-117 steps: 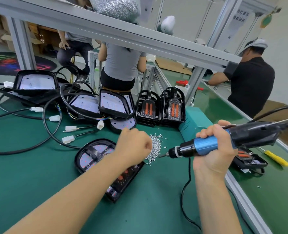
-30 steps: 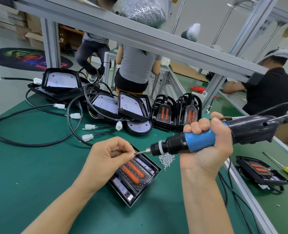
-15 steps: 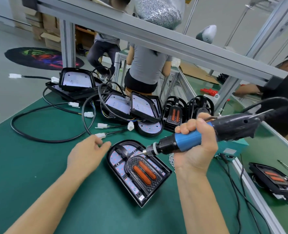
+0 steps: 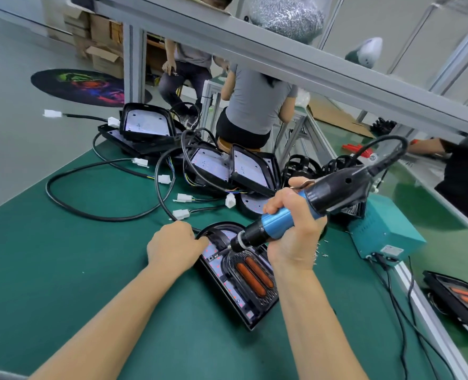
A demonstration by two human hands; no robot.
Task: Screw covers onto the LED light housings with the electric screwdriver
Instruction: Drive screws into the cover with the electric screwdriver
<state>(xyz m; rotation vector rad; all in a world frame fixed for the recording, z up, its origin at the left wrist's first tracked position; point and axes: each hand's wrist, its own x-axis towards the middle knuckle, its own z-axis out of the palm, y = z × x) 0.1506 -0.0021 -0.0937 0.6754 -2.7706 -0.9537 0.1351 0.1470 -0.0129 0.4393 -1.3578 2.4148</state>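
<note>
Here one electric screwdriver [image 4: 290, 212], two hands, one covered LED housing [image 4: 238, 275].

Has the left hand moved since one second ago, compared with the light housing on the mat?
Yes. The left hand has left the screwdriver tip and now rests on the light housing's left edge.

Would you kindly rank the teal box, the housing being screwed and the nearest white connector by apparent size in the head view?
1. Housing being screwed, though it lies nearer the camera.
2. Teal box, not much smaller.
3. White connector, clearly the smallest.
</note>
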